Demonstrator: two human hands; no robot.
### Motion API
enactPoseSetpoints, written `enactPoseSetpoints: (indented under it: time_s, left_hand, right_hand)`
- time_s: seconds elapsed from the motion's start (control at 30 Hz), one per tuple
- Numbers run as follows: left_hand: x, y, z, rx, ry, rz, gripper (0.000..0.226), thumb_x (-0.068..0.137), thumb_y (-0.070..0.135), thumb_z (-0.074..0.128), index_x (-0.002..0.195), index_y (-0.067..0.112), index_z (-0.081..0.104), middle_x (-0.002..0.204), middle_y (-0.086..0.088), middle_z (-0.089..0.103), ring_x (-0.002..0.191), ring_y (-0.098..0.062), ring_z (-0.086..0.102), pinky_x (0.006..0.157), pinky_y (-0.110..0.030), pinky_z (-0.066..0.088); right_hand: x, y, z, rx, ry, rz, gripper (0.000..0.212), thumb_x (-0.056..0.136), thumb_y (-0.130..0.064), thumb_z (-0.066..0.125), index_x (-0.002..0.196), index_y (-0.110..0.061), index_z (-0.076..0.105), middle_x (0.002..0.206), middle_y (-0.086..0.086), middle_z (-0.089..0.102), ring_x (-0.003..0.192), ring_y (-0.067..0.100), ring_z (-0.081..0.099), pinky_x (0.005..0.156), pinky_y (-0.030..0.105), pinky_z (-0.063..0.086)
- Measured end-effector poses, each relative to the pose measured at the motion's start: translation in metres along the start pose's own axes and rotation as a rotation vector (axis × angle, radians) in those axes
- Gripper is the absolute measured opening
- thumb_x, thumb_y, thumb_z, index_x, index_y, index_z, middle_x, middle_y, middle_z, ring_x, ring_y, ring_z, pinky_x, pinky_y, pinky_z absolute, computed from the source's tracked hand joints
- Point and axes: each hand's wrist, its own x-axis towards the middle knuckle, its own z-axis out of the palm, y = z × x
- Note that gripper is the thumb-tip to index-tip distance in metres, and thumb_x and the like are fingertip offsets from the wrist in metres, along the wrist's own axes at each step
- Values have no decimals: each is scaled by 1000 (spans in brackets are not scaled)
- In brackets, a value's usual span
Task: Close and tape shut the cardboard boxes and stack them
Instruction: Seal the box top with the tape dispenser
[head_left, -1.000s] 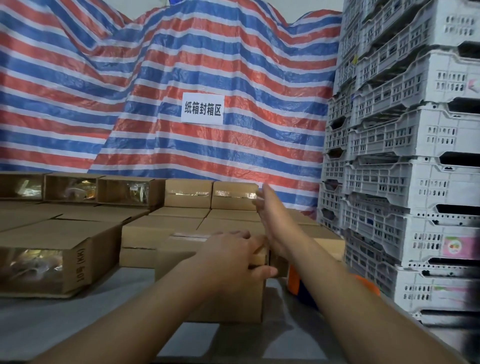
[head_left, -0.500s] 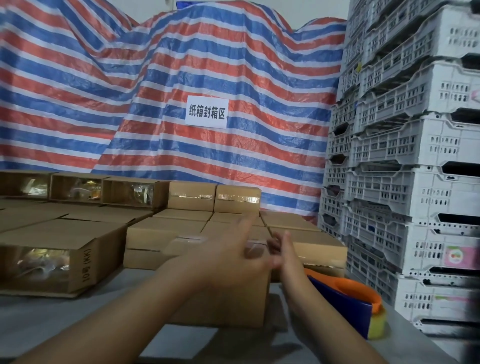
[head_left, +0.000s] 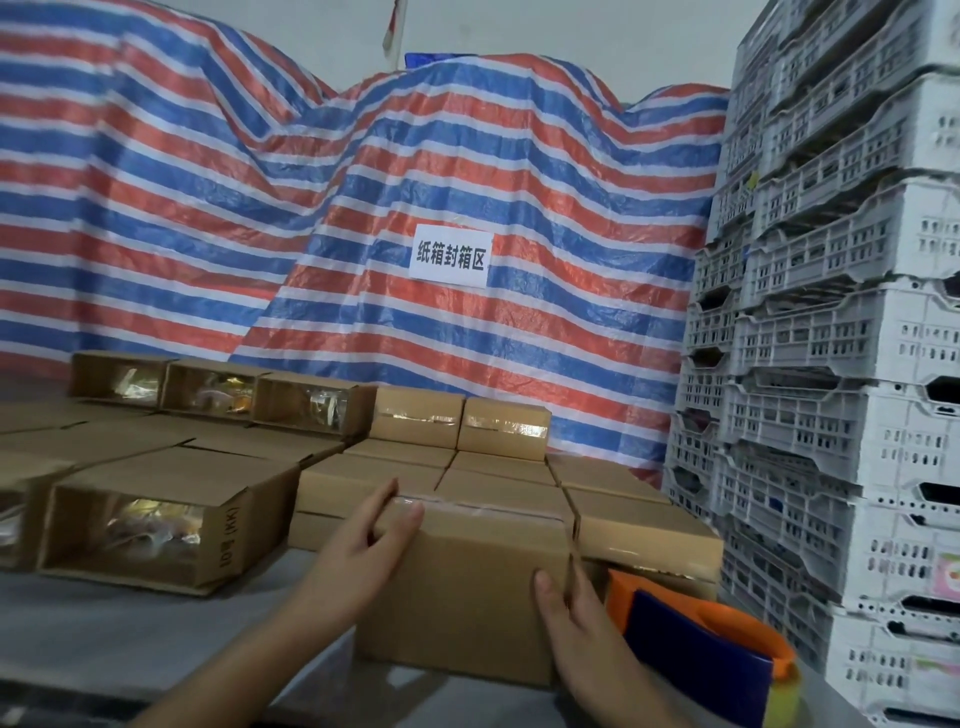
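A closed cardboard box (head_left: 467, 587) stands on the grey table in front of me, clear tape running along its top seam. My left hand (head_left: 358, 545) grips its upper left corner, fingers over the top and thumb on the front face. My right hand (head_left: 571, 618) holds its lower right edge, thumb on the front. An orange and blue tape dispenser (head_left: 706, 654) lies on the table just right of that hand. Behind the box, several taped boxes (head_left: 498, 426) sit stacked in rows.
Several open boxes (head_left: 150, 530) lying on their sides, shiny contents showing, fill the left of the table. A tall stack of white plastic crates (head_left: 841, 395) stands at the right. A striped tarp with a paper sign (head_left: 451, 255) hangs behind.
My right hand has come down from the top of the box to its lower right edge. My left hand has shifted to the upper left corner. The view has tilted upward.
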Motion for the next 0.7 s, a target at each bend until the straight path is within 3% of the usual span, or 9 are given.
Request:
enactPoseSetpoints:
  time_s: [0.13,0.23,0.33,0.4,0.53,0.6,0.7]
  left_hand:
    - [-3,-7,6,-117,9,-54,69,78,61,52,143,41,37,131,13,42,117,-5,39,95,-26,34]
    - [-9,-16,7,-238,-41,-125,66,71,64,54,134,45,45,131,14,52,115,-7,50,93,-28,40]
    - [-12,-25,3,-239,-105,-140,58,73,68,50,130,57,41,117,25,58,104,6,53,79,-16,43]
    - [-12,-27,2,-212,-112,-126,57,75,67,47,131,59,39,115,29,57,103,8,53,78,-13,42]
    - [-12,-31,4,-138,-72,-133,65,76,68,45,137,47,44,118,19,61,112,-4,55,99,-33,43]
    - [-13,-31,4,-130,-67,-141,60,75,70,44,131,49,46,115,21,61,110,-4,56,96,-34,43]
    - [-12,-32,3,-95,-34,-137,54,72,73,44,117,45,55,102,22,66,96,4,58,77,-22,44]
  right_hand:
    - [3,7,0,3,6,9,84,81,-67,37,156,-46,5,151,-12,39,125,1,44,101,20,36]
    - [4,9,1,7,3,0,81,82,-65,37,155,-47,8,134,-25,44,111,-14,44,83,3,35]
    - [5,13,2,1,6,-5,76,84,-65,36,154,-49,11,125,-35,43,107,-19,43,77,1,35]
    - [5,13,2,-11,9,-1,74,84,-68,34,152,-52,12,128,-33,44,106,-19,42,80,3,34]
    - [2,14,5,-63,53,19,73,84,-73,30,153,-52,15,123,-28,47,106,-11,45,96,21,34]
    - [1,13,5,-97,67,33,67,89,-71,29,152,-49,24,121,-25,49,109,-5,46,98,25,34]
    - [1,10,-2,-113,33,33,66,83,-74,33,141,-45,41,113,-28,55,105,-10,50,93,19,39]
